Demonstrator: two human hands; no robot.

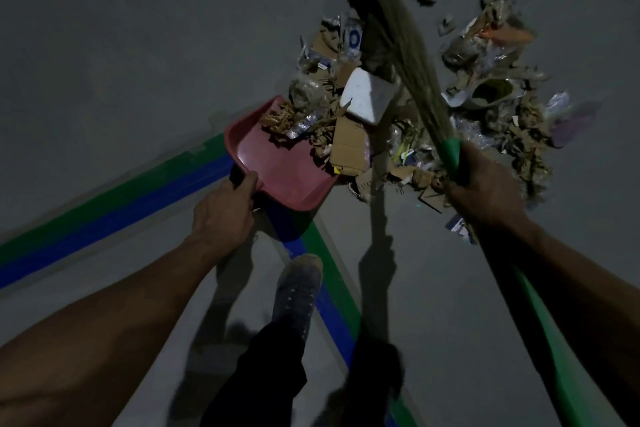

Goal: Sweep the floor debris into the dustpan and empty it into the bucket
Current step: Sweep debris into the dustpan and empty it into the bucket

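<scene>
Debris is piled at the dustpan's mouth, and the broom is held over it.

A grey floor (121, 45) is crossed by green and blue tape lines (114, 208); a wide debris heap (491, 121) of cardboard and wrappers is spread across it. The broom (388, 35) is gripped at its green handle by the right hand (485, 184), bristles blurred above the pile. The red dustpan (277, 166), partly loaded, is held at its dark handle by the left hand's (225, 215) curled fingers. A white foam block (367, 95) is seen at the dustpan's mouth.

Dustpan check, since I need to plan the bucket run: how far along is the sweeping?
Done: a few scraps lie in the dustpan. In hand: left hand holds it, right hand grips the broom. Left: most debris is on the floor; no bucket in view.
</scene>
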